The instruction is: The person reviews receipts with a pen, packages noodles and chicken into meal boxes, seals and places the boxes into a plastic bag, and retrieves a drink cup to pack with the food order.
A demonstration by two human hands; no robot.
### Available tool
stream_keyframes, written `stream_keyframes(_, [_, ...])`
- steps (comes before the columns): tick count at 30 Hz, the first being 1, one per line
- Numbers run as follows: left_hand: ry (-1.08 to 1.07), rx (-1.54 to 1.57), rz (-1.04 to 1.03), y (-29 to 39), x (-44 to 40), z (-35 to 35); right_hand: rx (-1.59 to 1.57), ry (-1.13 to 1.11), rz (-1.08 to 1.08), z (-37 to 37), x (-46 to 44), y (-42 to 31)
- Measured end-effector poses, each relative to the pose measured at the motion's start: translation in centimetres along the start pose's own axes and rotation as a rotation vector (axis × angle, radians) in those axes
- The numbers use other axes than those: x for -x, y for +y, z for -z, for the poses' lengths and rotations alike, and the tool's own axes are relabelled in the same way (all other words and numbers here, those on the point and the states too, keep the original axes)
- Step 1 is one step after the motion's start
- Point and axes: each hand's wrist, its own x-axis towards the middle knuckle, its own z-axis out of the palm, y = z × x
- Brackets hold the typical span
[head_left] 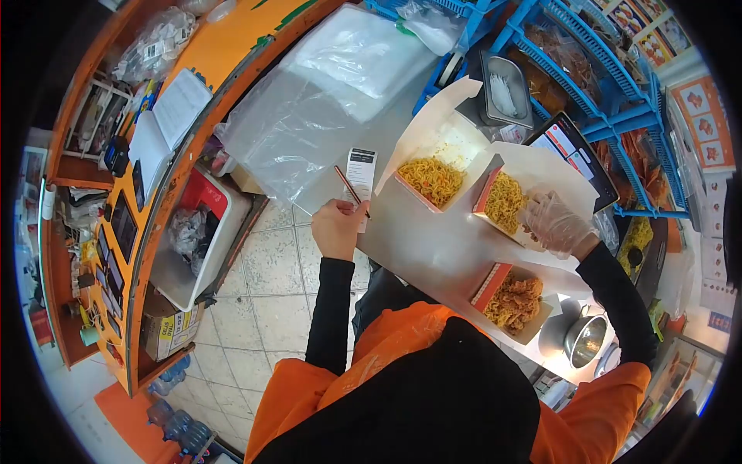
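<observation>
My left hand [338,228] is closed at the table's front edge, its fingers around the lower end of a dark reddish pen [348,182]. Under the pen lies a printed white receipt [360,172], partly covered by the fingers. My right hand [558,224], in a clear plastic glove, reaches into an open box of yellow noodles [504,199]. Its fingers are bent together against something brownish beside the noodles, too hidden to name. To the left stands another open box of noodles [431,181]. Nearer me, a red-sided box [495,288] contains fried chicken [516,303].
Clear plastic bags [352,58] cover the table's far left. A metal container [506,89], a tablet [568,151] and blue racks [603,116] stand at the back right. A metal bowl [585,342] is near my right arm. An orange counter [139,232] runs along the left.
</observation>
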Motion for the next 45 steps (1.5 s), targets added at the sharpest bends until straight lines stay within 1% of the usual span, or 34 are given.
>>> stream_keyframes(5, [0.020, -0.016, -0.020, -0.4, -0.1, -0.3, 0.023, 0.038, -0.008, -0.1, -0.2, 0.2])
stream_keyframes(7, [0.021, -0.015, -0.033, -0.5, -0.1, -0.2, 0.051, -0.027, 0.002, 0.3, -0.1, 0.2])
stream_keyframes(9, [0.021, 0.128, -0.025, -0.8, 0.0, -0.1, 0.074, -0.015, 0.008, 0.4, 0.0, 0.1])
stream_keyframes(10, [0.020, 0.128, -0.027, -1.1, 0.0, -0.1, 0.098, -0.005, 0.015, 0.4, 0.1, 0.1])
stream_keyframes(12, [0.050, 0.236, -0.076, -1.9, 0.0, -0.2, 0.073, -0.023, 0.011, 0.8, 0.2, 0.2])
stream_keyframes(14, [0.026, 0.264, -0.066, -2.2, 0.2, 0.1, 0.048, -0.041, 0.010, 0.6, 0.4, 0.2])
stream_keyframes(16, [0.005, 0.291, -0.056, -2.4, 0.2, 0.2, 0.101, -0.007, -0.010, 0.1, 0.6, 0.3])
stream_keyframes(19, [-0.014, 0.342, -0.078, -2.4, 0.4, 0.3, 0.142, -0.027, 0.002, -0.1, 0.7, 0.5])
stream_keyframes(20, [0.006, 0.277, -0.109, -2.1, 0.5, 0.6, 0.141, -0.027, 0.000, 0.1, 0.8, 0.5])
stream_keyframes(21, [0.027, 0.212, -0.140, -1.9, 0.6, 0.8, 0.175, 0.028, 0.011, 0.3, 0.8, 0.5])
stream_keyframes(22, [0.025, 0.213, -0.140, -1.8, 0.6, 0.8, 0.208, 0.083, 0.023, 0.4, 0.8, 0.4])
stream_keyframes(25, [0.042, 0.137, -0.133, -1.7, 0.5, 0.8, 0.271, 0.060, 0.037, 0.6, 0.6, 0.6])
stream_keyframes(27, [0.147, -0.027, -0.228, -1.3, 0.7, 1.0, 0.259, 0.009, 0.058, 0.7, 0.2, 0.9])
stream_keyframes(28, [0.134, -0.011, -0.236, -1.1, 0.7, 1.1, 0.243, -0.037, 0.086, 0.7, 0.1, 1.1])
stream_keyframes(29, [0.155, -0.004, -0.231, -1.1, 0.7, 1.3, 0.245, -0.054, 0.070, 0.3, 0.2, 1.3])
stream_keyframes(31, [0.165, 0.014, -0.231, -1.1, 0.2, 1.4, 0.313, 0.049, 0.116, -1.4, 0.1, 1.8])
stream_keyframes(32, [0.201, -0.020, -0.301, -1.2, -0.1, 1.4, 0.313, 0.037, 0.108, -2.7, 0.0, 1.9])
stream_keyframes(33, [0.241, -0.057, -0.370, -1.4, -0.4, 1.5, 0.205, 0.040, 0.044, -4.0, -0.4, 1.9])
stream_keyframes(34, [0.236, -0.054, -0.373, -1.6, -0.8, 1.5, 0.096, 0.047, -0.019, -4.2, -0.6, 1.8])
stream_keyframes(37, [0.242, -0.149, -0.472, -2.2, -1.5, 1.2, 0.038, 0.047, 0.000, -3.7, -0.4, 1.8])
stream_keyframes(38, [0.234, -0.147, -0.478, -2.3, -1.5, 1.2, 0.010, 0.047, 0.007, -2.7, -0.3, 1.6])
stream_keyframes(40, [0.161, -0.031, -0.395, -2.3, -1.3, 1.0, -0.043, 0.045, 0.021, -0.2, 0.2, 1.2])
stream_keyframes(41, [0.153, -0.026, -0.399, -2.3, -1.1, 0.9, -0.232, 0.030, -0.086, 3.6, 1.0, 0.5])
stream_keyframes(42, [0.153, -0.019, -0.390, -2.3, -1.0, 0.9, -0.233, 0.025, -0.092, 6.0, 2.9, -0.4])
stream_keyframes(44, [0.153, -0.009, -0.374, -2.5, -0.9, 0.7, -0.468, 0.187, -0.410, 9.0, 6.5, -3.5])
stream_keyframes(45, [0.151, 0.017, -0.366, -2.7, -1.0, 0.5, -0.626, 0.008, -0.428, 9.4, 7.6, -4.9])
